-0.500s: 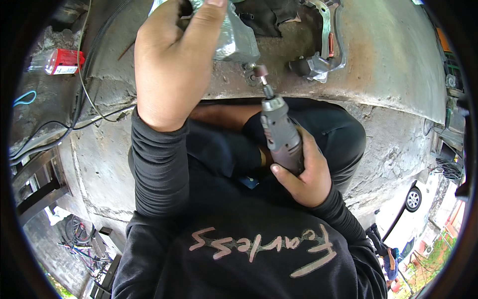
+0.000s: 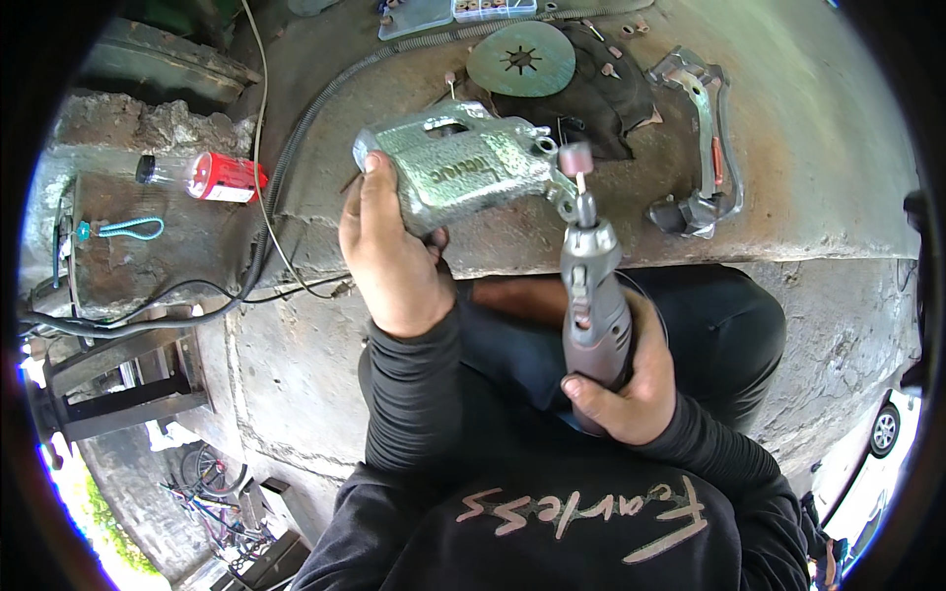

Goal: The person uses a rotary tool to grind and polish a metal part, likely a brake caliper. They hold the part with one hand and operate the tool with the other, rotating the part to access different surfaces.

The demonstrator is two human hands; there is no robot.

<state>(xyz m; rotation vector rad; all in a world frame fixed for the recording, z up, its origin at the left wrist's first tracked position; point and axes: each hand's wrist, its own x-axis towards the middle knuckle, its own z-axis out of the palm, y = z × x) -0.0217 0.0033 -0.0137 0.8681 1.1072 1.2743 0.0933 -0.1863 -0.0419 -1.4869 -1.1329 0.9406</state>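
Shifted since the earlier frame: silver metal casting, drawn lower into view and now wholly seen; rotary tool, with it; the camera view itself, also changed.

Item, left hand: clasping the casting's near left end, thumb on top, fingers mostly hidden underneath. Item, right hand: wrapped around the rotary tool, tip pointing away from the body. Item, pink grinding tip: just beside the casting's ringed lugs; contact cannot be told. Item, green slotted disc: on dark cloth, beyond the casting. Item, silver bracket: at right, unheld.

Condition, by judgement: grinding midway, tool fitted and casting raised to it; lugs probably unfinished. Finished areas: not distinguishable. Amount remaining: cannot be told.
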